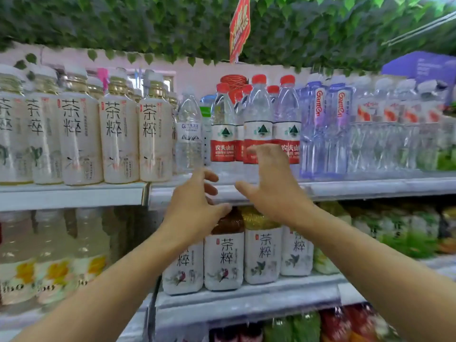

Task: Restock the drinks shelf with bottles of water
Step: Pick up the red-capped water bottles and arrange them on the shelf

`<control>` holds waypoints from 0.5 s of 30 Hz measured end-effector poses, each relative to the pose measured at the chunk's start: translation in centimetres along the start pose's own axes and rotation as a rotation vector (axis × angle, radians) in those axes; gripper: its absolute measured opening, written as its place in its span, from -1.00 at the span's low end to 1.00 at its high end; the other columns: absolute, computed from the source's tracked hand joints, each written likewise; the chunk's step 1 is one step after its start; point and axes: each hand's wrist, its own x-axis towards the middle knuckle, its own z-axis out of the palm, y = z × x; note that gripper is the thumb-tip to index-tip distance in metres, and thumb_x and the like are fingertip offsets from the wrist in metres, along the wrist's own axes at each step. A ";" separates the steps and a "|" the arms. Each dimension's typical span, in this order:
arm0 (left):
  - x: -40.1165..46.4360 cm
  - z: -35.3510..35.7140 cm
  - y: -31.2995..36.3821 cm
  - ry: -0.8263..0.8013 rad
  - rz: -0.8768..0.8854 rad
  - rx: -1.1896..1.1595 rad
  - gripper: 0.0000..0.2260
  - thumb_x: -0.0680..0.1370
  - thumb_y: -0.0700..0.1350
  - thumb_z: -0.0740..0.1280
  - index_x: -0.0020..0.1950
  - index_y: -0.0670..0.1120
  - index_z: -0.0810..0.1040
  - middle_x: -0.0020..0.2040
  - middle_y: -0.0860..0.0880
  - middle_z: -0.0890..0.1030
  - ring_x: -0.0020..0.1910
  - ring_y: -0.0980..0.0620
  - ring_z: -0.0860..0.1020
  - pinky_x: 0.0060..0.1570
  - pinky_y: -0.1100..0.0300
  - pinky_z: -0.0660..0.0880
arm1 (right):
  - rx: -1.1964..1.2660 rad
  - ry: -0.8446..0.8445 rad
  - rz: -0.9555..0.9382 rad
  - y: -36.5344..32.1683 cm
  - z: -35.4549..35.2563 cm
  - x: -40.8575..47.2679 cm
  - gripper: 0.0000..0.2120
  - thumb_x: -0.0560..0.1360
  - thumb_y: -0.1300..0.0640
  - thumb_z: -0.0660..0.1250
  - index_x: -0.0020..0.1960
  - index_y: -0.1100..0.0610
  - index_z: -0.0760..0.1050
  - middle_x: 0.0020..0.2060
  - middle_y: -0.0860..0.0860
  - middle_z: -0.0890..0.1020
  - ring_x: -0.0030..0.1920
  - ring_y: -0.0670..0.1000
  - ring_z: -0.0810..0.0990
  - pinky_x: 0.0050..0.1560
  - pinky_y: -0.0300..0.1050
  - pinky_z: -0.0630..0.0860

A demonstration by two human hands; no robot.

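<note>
Both arms reach up toward the upper shelf point(345, 187) of a drinks rack. The left hand point(195, 206) hovers at the shelf's front edge with fingers loosely spread and curved, holding nothing. The right hand point(271, 183) is raised just in front of the red-labelled water bottles point(257, 124), its fingers open and spread; the fingertips overlap the lower label of the front middle bottle, but whether they touch it cannot be told.

The water bottles stand upright in a tight cluster on the upper shelf, clear with red caps and red-and-white labels, several more rows packed behind the front three. To their left stands a clear water bottle with a pale label point(188, 134), then a row of cream-labelled tea bottles point(118, 141) filling the neighbouring shelf section. To the right are two tall violet-tinted bottles point(325, 129), touching the red-label group, and beyond them blurred clear bottles point(394, 134).

A narrow strip of bare shelf runs in front of the water bottles, between their bases and the front lip. Under the shelf, more tea bottles point(223, 255) with white labels sit on the lower shelf point(246, 302), their caps just under the upper shelf's edge and the left hand. Green artificial leaves point(148, 23) hang overhead, with a red sign point(239, 28) above the water bottles.
</note>
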 end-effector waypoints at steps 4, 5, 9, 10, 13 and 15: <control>-2.2 4.3 0.2 -0.121 -0.040 -0.063 -0.61 0.39 -0.09 0.50 0.12 0.04 0.40 -0.06 0.08 0.54 -0.13 0.14 0.54 -0.21 0.23 0.51 | -0.054 -0.079 0.107 3.6 0.0 -5.5 -0.42 0.48 0.03 0.37 0.40 0.09 0.20 0.33 0.04 0.20 0.38 0.03 0.15 0.31 -0.21 0.14; -2.9 5.5 0.2 -0.143 -0.047 -0.051 -0.61 0.38 -0.09 0.51 0.10 0.04 0.41 -0.08 0.07 0.55 -0.15 0.13 0.54 -0.17 0.20 0.52 | -0.068 -0.097 0.134 4.6 0.1 -6.8 -0.42 0.48 0.03 0.37 0.40 0.10 0.21 0.34 0.05 0.20 0.39 0.05 0.14 0.33 -0.17 0.14; -5.3 10.5 0.3 -0.266 -0.086 -0.051 -0.61 0.37 -0.14 0.52 0.08 -0.01 0.42 -0.07 0.02 0.54 -0.20 0.09 0.50 -0.07 0.11 0.51 | -0.093 -0.202 0.242 9.0 0.7 -11.9 -0.43 0.48 0.01 0.37 0.38 0.11 0.21 0.32 0.07 0.22 0.37 0.10 0.17 0.35 -0.07 0.19; -6.0 11.8 0.1 -0.311 -0.105 -0.051 -0.61 0.38 -0.13 0.51 0.09 -0.01 0.41 -0.05 0.02 0.54 -0.19 0.08 0.50 -0.05 0.09 0.52 | -0.091 -0.236 0.265 10.2 0.9 -13.3 -0.42 0.48 0.01 0.36 0.40 0.10 0.19 0.34 0.07 0.21 0.38 0.10 0.15 0.37 -0.04 0.20; -8.4 15.7 -0.3 -0.433 -0.165 -0.049 -0.62 0.39 -0.07 0.50 0.10 0.02 0.40 -0.03 0.05 0.53 -0.14 0.09 0.53 -0.06 0.09 0.54 | -0.089 -0.326 0.315 13.8 1.5 -17.1 -0.38 0.48 0.04 0.36 0.44 0.09 0.15 0.38 0.07 0.17 0.42 0.08 0.12 0.39 -0.05 0.19; -10.0 18.6 -0.8 -0.489 -0.217 -0.060 -0.62 0.40 -0.08 0.49 0.11 0.03 0.40 0.00 0.04 0.53 -0.11 0.07 0.56 -0.11 0.12 0.56 | -0.073 -0.378 0.362 16.3 2.1 -19.6 -0.36 0.48 0.03 0.37 0.45 0.10 0.15 0.38 0.06 0.17 0.41 0.07 0.12 0.39 -0.05 0.20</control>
